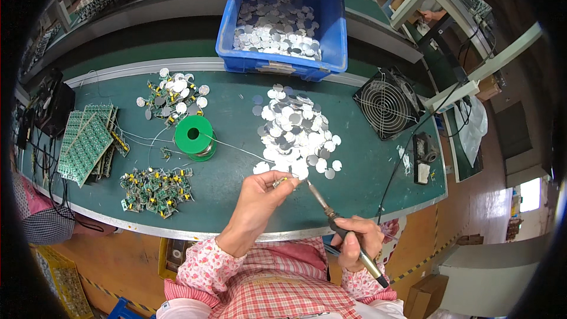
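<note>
My right hand (pixel 361 241) is wrapped round the handle of a soldering iron (pixel 319 197), whose tip points up and left to my left fingertips. Pinched in my left hand (pixel 254 201) is a small circuit board (pixel 280 182) with a bit of yellow, mostly covered by the fingers. A thin solder wire (pixel 236 149) runs from a green spool (pixel 184 142) to that hand. Right by the iron's tip lies a round silvery disc (pixel 300 169), at the near edge of a loose pile of discs (pixel 292 133). Whether the tip touches the board or a disc is too small to tell.
A blue bin (pixel 283 62) of discs stands at the back. Left are heaped small boards (pixel 156 192), boards with discs (pixel 174 94) and stacked green panels (pixel 85 145). A fan (pixel 387 103) and iron stand (pixel 425 156) are right. Other people are nearby.
</note>
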Tool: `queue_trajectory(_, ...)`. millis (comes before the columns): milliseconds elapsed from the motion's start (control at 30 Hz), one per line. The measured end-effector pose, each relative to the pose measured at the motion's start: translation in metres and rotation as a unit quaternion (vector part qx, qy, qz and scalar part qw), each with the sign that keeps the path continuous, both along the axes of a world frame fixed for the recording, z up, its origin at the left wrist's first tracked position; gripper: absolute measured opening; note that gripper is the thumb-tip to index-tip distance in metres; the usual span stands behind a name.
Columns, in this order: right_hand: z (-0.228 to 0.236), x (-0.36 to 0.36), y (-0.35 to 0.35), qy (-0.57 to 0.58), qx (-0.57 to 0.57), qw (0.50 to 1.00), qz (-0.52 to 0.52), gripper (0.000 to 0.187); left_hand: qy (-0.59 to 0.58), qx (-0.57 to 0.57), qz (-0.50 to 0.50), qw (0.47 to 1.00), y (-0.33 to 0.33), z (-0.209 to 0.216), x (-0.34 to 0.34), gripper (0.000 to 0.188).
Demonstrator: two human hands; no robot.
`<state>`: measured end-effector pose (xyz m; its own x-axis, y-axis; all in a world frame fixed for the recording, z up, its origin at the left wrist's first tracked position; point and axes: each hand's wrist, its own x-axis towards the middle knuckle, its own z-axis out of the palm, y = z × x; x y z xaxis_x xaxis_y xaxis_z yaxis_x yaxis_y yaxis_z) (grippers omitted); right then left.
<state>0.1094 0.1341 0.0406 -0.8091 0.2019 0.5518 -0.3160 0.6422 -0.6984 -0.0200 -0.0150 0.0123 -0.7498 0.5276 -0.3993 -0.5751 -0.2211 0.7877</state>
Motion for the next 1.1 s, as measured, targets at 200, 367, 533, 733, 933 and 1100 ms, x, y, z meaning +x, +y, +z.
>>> queue_trajectory(200,0.0,0.0,0.002,0.009,-0.003,1.0,-0.021,0.03,-0.001,0.007,-0.007,1.0,0.0,-0.004,-0.002,0.017)
queue_trajectory(367,-0.004,0.001,0.003,0.03,-0.002,1.0,-0.01,0.025,0.005,-0.012,-0.006,1.0,-0.001,-0.006,0.0,0.015)
queue_trajectory(533,-0.009,0.007,0.003,0.044,-0.037,0.996,-0.07,0.029,0.131,-0.033,-0.094,0.986,-0.01,0.001,0.022,0.017)
queue_trajectory(733,-0.006,0.008,0.004,0.059,-0.119,0.979,-0.152,0.029,0.534,-0.277,0.147,0.785,-0.057,0.057,-0.032,0.018)
queue_trajectory(933,-0.007,0.011,0.006,0.002,-0.109,0.984,-0.144,0.031,0.627,-0.405,0.292,0.597,-0.086,0.066,-0.08,0.025)
queue_trajectory(1100,-0.009,0.007,0.007,-0.076,-0.136,0.975,-0.156,0.036,0.59,-0.441,-0.031,0.676,-0.062,0.027,-0.005,0.021)
